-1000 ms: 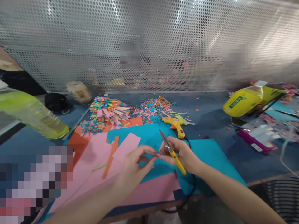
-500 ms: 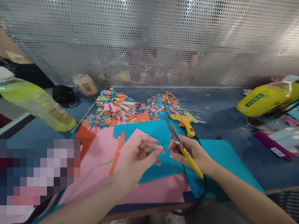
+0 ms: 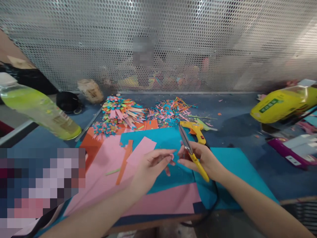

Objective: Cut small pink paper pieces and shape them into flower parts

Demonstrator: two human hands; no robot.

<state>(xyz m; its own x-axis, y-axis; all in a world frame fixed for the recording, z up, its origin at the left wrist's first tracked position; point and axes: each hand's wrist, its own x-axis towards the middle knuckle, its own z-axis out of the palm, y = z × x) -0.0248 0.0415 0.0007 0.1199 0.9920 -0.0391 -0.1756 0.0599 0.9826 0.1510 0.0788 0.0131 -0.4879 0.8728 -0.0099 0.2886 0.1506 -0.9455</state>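
My right hand point(image 3: 201, 160) grips yellow-handled snips point(image 3: 192, 153), blades pointing up and away. My left hand point(image 3: 151, 167) is pinched on a tiny pink paper scrap point(image 3: 171, 156), its fingertips almost touching those of the right hand. Both hands hover over a blue paper sheet point(image 3: 160, 140) that lies on a pink sheet point(image 3: 104, 165). A pink strip point(image 3: 141, 150) and an orange strip point(image 3: 123, 162) lie just left of my left hand. A yellow glue gun point(image 3: 195, 130) rests beyond the snips.
Piles of multicolored paper cuttings point(image 3: 123, 114) and scraps point(image 3: 168, 112) sit at the back by a perforated metal screen point(image 3: 158, 49). A green bottle point(image 3: 39, 110) lies at left, a yellow bottle point(image 3: 279, 105) at right, a purple box point(image 3: 289, 153) near it.
The view shifted right over the second. My hands drew together, fingertips meeting around the small pink scrap, and the snips tilted more upright.
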